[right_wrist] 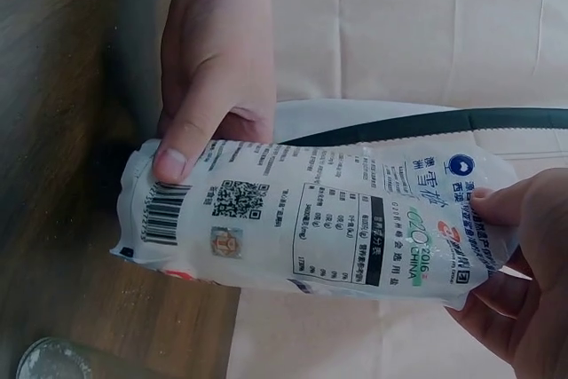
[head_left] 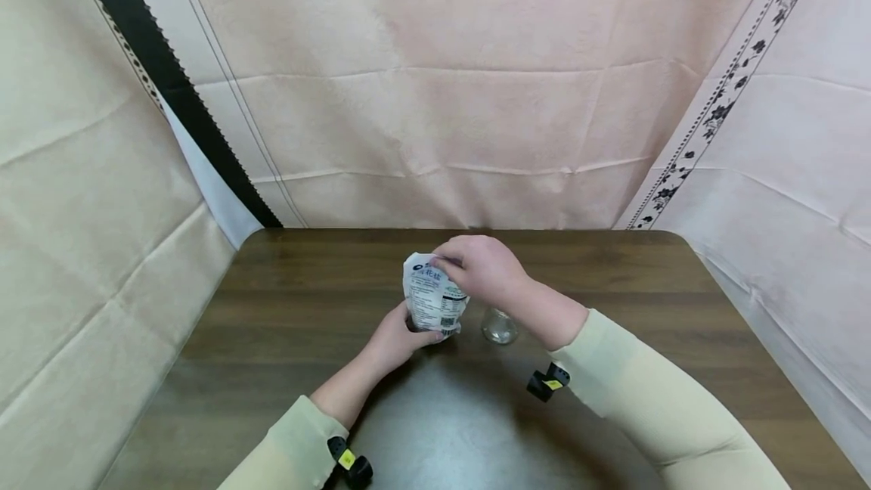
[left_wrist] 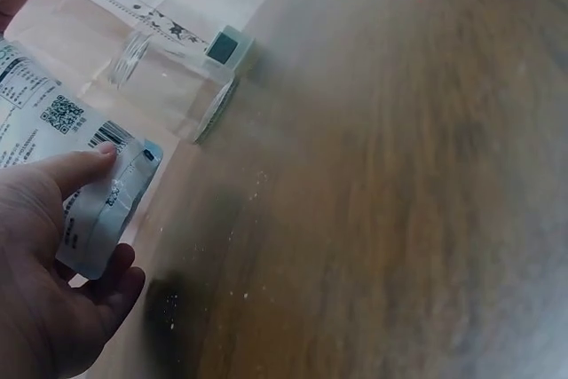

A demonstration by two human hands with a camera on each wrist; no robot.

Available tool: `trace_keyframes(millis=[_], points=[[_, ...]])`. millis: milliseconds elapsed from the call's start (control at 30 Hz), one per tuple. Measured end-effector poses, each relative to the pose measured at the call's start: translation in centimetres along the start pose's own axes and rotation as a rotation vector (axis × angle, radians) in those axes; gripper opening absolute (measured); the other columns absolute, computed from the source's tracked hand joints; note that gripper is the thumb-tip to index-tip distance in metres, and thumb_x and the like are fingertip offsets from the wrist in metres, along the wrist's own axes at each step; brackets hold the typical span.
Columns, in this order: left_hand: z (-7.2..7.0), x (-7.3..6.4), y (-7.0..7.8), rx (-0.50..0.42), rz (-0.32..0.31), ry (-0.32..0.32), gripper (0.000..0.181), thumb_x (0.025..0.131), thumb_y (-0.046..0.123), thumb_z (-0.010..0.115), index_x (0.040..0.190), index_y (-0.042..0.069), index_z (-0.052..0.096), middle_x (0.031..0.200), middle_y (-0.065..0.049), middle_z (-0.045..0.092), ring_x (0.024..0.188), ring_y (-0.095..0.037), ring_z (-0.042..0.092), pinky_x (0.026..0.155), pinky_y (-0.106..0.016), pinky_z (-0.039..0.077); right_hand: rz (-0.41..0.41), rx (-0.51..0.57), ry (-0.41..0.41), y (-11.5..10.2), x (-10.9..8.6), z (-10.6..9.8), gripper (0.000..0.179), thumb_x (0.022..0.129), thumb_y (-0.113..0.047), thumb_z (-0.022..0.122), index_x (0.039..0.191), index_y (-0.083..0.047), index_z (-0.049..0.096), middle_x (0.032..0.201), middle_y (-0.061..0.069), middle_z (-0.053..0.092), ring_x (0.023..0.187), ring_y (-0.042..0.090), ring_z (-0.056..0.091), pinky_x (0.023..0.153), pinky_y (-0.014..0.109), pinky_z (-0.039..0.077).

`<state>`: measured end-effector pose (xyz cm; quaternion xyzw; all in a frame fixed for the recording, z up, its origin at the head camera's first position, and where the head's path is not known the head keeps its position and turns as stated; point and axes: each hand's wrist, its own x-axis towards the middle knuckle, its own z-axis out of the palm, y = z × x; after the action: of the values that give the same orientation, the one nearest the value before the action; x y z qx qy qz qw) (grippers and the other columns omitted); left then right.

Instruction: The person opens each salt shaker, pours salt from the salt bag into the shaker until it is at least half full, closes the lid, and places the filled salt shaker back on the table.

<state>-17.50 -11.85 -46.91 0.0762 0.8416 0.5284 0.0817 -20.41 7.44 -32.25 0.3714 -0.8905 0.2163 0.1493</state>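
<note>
A white printed salt bag (head_left: 432, 295) stands tilted above the table between both hands. Thumb and fingers of my left hand (head_left: 398, 340) grip its lower end, beside the barcode in the right wrist view. At the upper end, my right hand (head_left: 485, 269) pinches the plastic, its thumb (right_wrist: 499, 204) lying over the printed face. The bag's mouth is hidden by that hand in the head view. Just right of the bag, under the right wrist, a clear glass jar (head_left: 499, 327) rests on the table; the left wrist view shows the jar (left_wrist: 173, 86) upright with a threaded neck.
Small white grains (left_wrist: 246, 295) dot the wooden table (head_left: 292, 308) near the jar and the left hand. Pale cloth (head_left: 463, 119) hangs behind the table and along both sides. Each sleeve cuff carries a black wrist camera (head_left: 548, 382).
</note>
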Motion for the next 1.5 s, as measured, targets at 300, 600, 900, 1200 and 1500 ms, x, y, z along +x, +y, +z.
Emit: trace_keyframes(millis=[300, 600, 900, 1200, 1500], points=[[0.1, 0.2, 0.3, 0.054, 0.000, -0.056, 0.052, 0.081, 0.034, 0.084, 0.125, 0.018, 0.061, 0.112, 0.004, 0.068, 0.097, -0.016, 0.059, 0.086, -0.039, 0.046, 0.023, 0.045, -0.002, 1.2, -1.2, -0.9, 0.010, 0.092, -0.023, 0.073, 0.097, -0.018, 0.079, 0.085, -0.009, 0.070, 0.073, 0.008, 0.058, 0.067, 0.029, 0.048], [0.0, 0.3, 0.3, 0.046, -0.003, -0.057, 0.057, 0.081, 0.031, 0.084, 0.129, 0.015, 0.058, 0.117, 0.002, 0.065, 0.097, -0.018, 0.058, 0.086, -0.040, 0.047, 0.052, 0.049, 0.004, 2.9, -2.7, -1.4, 0.011, 0.090, -0.024, 0.075, 0.097, -0.017, 0.080, 0.087, -0.008, 0.073, 0.074, 0.007, 0.062, 0.067, 0.030, 0.050], [0.1, 0.5, 0.0, -0.036, -0.003, 0.011, 0.055, 0.079, 0.022, 0.084, 0.127, 0.015, 0.058, 0.107, 0.000, 0.066, 0.091, -0.018, 0.058, 0.077, -0.034, 0.048, 0.145, 0.111, 0.017, 4.6, -3.9, -1.8, 0.012, 0.089, -0.024, 0.076, 0.099, -0.018, 0.080, 0.088, -0.008, 0.074, 0.073, 0.005, 0.062, 0.066, 0.030, 0.051], [0.0, 0.6, -0.2, -0.186, -0.029, 0.054, 0.054, 0.079, 0.016, 0.084, 0.125, 0.009, 0.057, 0.108, -0.006, 0.065, 0.090, -0.018, 0.059, 0.070, -0.032, 0.048, 0.250, 0.147, 0.009, 6.2, -5.1, -1.8, 0.014, 0.091, -0.023, 0.074, 0.102, -0.017, 0.079, 0.092, -0.005, 0.074, 0.076, 0.009, 0.063, 0.069, 0.033, 0.051], [0.3, 0.7, -0.3, -0.390, -0.060, 0.074, 0.051, 0.085, 0.006, 0.077, 0.129, 0.002, 0.053, 0.111, -0.008, 0.067, 0.096, -0.016, 0.063, 0.080, -0.028, 0.050, 0.260, 0.152, 0.037, 7.5, -6.0, -1.1, 0.014, 0.092, -0.020, 0.073, 0.103, -0.014, 0.079, 0.094, -0.002, 0.075, 0.079, 0.010, 0.064, 0.070, 0.034, 0.052]])
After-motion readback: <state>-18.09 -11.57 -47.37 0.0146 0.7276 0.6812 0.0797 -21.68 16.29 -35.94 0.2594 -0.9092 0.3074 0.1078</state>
